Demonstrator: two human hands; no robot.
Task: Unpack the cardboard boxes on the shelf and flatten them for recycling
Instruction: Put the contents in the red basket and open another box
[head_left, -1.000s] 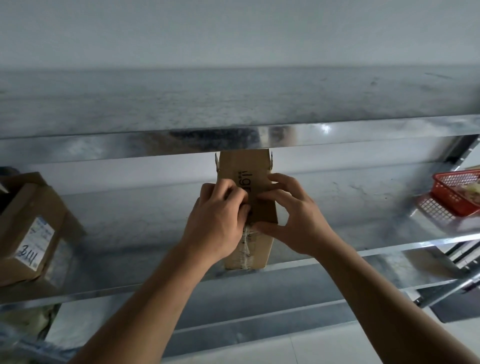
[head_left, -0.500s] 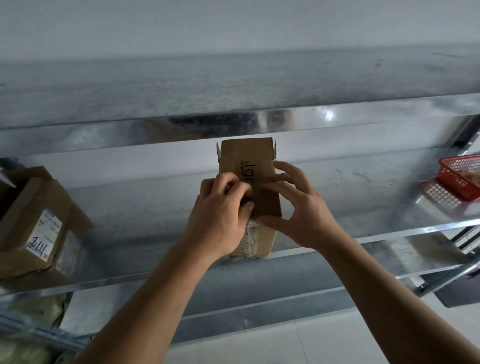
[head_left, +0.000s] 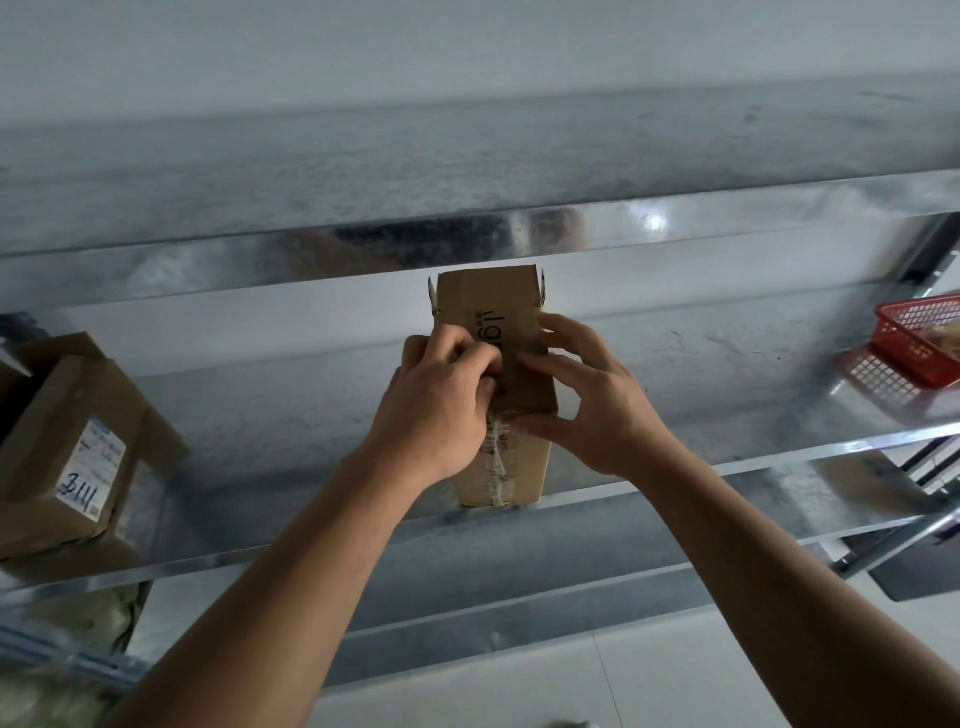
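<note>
Held at shelf (head_left: 675, 415) front edge: box (head_left: 511, 387), upright, far flaps raised, print partly covered.
Gripped by right hand (head_left: 597, 415): thumb on near face, fingers spread over top.
Held also by left hand (head_left: 436, 410): fingers curled onto top seam, fingertips hidden behind knuckles.
Far left of grip: second box (head_left: 78, 441), cut off.
Far right: basket (head_left: 919, 338), cut off.

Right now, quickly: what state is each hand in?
Left hand: fingers curled, pinching the top of the small box.
Right hand: thumb and fingers grip the same box.
</note>
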